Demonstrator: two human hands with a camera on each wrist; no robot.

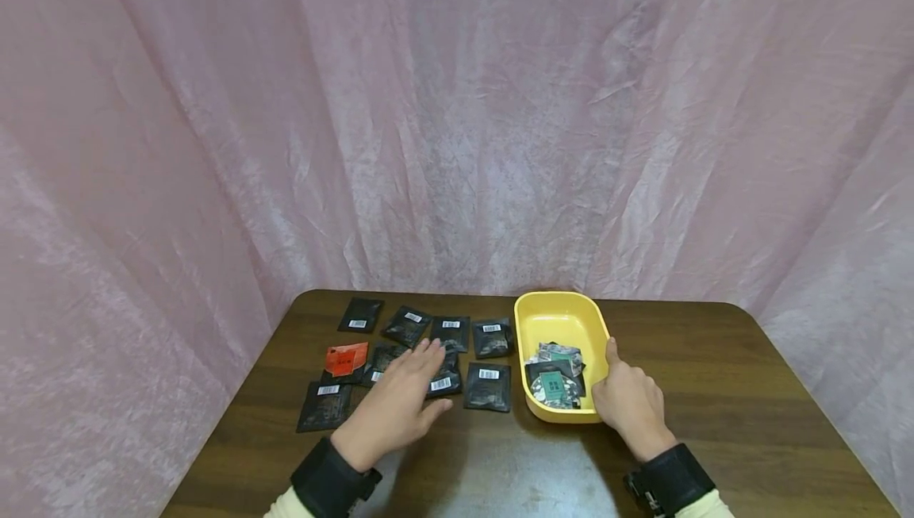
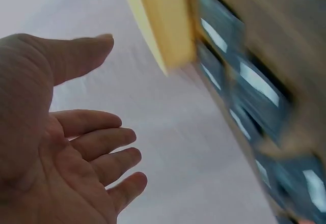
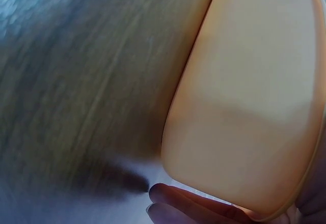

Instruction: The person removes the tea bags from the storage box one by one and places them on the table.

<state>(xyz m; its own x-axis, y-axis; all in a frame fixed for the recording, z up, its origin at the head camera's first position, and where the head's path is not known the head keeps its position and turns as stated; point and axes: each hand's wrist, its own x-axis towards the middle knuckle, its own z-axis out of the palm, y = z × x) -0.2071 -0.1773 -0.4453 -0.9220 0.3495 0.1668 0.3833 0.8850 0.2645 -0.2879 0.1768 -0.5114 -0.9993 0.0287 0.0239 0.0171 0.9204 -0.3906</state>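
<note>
My left hand point(image 1: 400, 403) is held over the black packets with its fingers straight and thumb spread, holding nothing. In the left wrist view the palm and fingers point(image 2: 119, 155) are bare. Beneath and around it lie several flat black packets with white barcode labels, such as one black packet point(image 1: 489, 387) to its right. An orange-red packet point(image 1: 347, 359) overlaps a black one at the left. My right hand point(image 1: 631, 403) grips the right side of a yellow plastic bin point(image 1: 560, 305). Its fingers point(image 3: 173, 201) lie along the bin's outer wall. Silver and black packets point(image 1: 553, 385) with green labels lie inside.
The brown wooden table point(image 1: 721, 391) has rounded far corners. Behind it hangs a pink velvet curtain point(image 1: 457, 121). Black bands wrap both wrists. Another black packet point(image 1: 360, 315) lies close to the table's far edge.
</note>
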